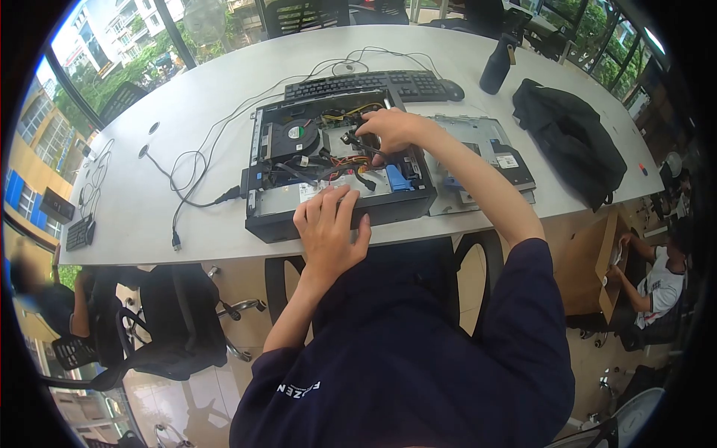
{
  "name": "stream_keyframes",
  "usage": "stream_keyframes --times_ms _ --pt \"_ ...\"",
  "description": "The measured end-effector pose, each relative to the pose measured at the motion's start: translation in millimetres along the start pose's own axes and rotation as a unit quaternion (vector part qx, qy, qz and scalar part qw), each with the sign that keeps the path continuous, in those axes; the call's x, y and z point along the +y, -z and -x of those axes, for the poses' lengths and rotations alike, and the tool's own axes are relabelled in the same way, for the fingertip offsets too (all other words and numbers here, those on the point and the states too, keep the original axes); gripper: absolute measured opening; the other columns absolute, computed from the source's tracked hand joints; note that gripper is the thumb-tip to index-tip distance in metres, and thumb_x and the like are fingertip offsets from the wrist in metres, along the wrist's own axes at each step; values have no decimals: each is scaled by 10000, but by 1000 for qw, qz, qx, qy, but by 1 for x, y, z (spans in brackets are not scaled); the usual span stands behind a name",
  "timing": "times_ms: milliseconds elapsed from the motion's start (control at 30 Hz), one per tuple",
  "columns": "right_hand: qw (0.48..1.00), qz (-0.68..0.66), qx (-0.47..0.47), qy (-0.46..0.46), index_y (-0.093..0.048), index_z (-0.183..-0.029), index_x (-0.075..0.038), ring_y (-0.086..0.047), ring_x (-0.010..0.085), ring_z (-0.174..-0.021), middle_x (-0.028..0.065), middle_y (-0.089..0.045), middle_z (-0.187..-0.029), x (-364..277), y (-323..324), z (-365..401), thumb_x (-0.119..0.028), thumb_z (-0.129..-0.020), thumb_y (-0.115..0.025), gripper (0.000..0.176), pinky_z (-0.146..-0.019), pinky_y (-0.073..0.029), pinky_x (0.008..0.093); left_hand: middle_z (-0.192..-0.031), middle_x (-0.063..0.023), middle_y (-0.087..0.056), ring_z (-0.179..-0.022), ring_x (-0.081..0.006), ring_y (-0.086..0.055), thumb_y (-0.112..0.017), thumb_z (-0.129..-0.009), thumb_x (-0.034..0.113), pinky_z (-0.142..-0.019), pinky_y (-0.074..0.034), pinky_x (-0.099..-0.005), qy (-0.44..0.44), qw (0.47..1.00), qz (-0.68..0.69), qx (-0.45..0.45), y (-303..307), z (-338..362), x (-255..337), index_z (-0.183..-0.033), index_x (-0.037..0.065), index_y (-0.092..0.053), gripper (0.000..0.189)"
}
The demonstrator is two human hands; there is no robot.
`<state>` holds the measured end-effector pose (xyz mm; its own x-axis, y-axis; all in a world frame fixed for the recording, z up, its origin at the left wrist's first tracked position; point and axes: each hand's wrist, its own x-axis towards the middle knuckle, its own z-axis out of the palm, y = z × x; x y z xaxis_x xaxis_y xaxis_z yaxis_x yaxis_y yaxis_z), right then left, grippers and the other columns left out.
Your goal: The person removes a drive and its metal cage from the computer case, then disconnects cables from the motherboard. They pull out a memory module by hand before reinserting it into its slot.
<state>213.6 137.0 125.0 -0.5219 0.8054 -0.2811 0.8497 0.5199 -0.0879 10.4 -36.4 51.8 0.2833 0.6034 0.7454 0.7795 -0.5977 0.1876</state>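
An opened desktop computer case (343,216) lies on the white table in front of me. My left hand (328,228) rests on its near edge, fingers spread and holding nothing. Inside the case, my right hand (390,131) has its fingers curled at a black cable (349,139) with a connector end. The exact grip is partly hidden by the fingers. A black blower fan (293,137) sits at the case's left. Orange and black wires (349,161) run through the middle, and a blue plastic latch (398,178) is at the right.
A metal side panel (478,134) lies right of the case, with a drive (514,166) on it. Behind are a keyboard (358,84) and mouse (452,90). A bottle (497,66) and black bag (571,142) stand farther right. Cables (202,160) trail leftward. Other people sit at both sides.
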Motion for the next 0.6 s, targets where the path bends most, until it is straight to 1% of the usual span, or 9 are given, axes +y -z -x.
stream_keyframes --times_ms 133,200,333,400,433,500,533,600 --pt "1000 4 27 0 -575 -1438 -142 -447 364 -1408 170 -470 -1518 -2 -2 2 -450 -652 -925 914 -1133 -400 461 -1232 -50 -626 -1200 -274 -515 -733 -769 222 -1012 -305 -437 -1 1000 5 2 -1 1 -1 -1179 90 -653 438" --pt "999 0 46 -20 -566 -1437 -143 -470 356 -1379 162 -504 -1469 -3 -1 5 -462 -626 -938 948 -1110 -425 451 -1233 -51 -625 -1200 -275 -515 -732 -770 223 -1010 -306 -438 -1 1000 6 2 -1 1 -1 -1179 89 -653 437" --pt "998 18 62 -2 -563 -1430 -132 -491 359 -1349 146 -513 -1438 0 1 5 -463 -644 -930 929 -1083 -453 456 -1230 -52 -626 -1198 -274 -514 -731 -770 225 -1008 -306 -439 -3 1000 6 3 -1 0 0 -1179 91 -653 437" --pt "1000 -28 7 2 -578 -1406 -98 -578 333 -1267 157 -594 -1371 -1 18 5 -376 -738 -868 780 -1034 -498 440 -1228 -52 -626 -1197 -274 -514 -730 -771 226 -1008 -305 -439 -1 1000 4 3 -2 0 -1 -1178 92 -654 435" --pt "1000 -27 6 3 -578 -1406 -98 -578 333 -1267 157 -594 -1371 8 17 -7 -376 -738 -868 780 -1034 -498 440 -1228 -52 -626 -1195 -274 -513 -729 -770 227 -1008 -305 -438 -2 1000 3 5 -2 0 -1 -1176 93 -656 433" --pt "986 -150 70 -31 -692 -1247 -66 -667 329 -1155 202 -698 -1217 25 9 -32 -235 -769 -767 513 -977 -539 422 -1227 -52 -626 -1193 -274 -513 -727 -770 229 -1007 -304 -438 -3 1000 2 6 -2 0 0 -1174 93 -658 431" --pt "986 -150 70 -31 -692 -1247 -66 -667 329 -1155 202 -698 -1217 29 5 -38 -235 -769 -767 513 -977 -539 422 -1226 -52 -627 -1191 -273 -513 -726 -769 233 -1007 -302 -437 -2 1000 2 8 -2 0 0 -1171 93 -659 431" --pt "985 -92 127 -67 -741 -1113 -15 -722 329 -1036 207 -731 -1147 16 9 -40 -105 -769 -667 364 -920 -574 409 -1225 -52 -627 -1188 -273 -513 -725 -769 237 -1008 -301 -436 -3 1000 3 8 -2 0 -1 -1169 93 -661 430"
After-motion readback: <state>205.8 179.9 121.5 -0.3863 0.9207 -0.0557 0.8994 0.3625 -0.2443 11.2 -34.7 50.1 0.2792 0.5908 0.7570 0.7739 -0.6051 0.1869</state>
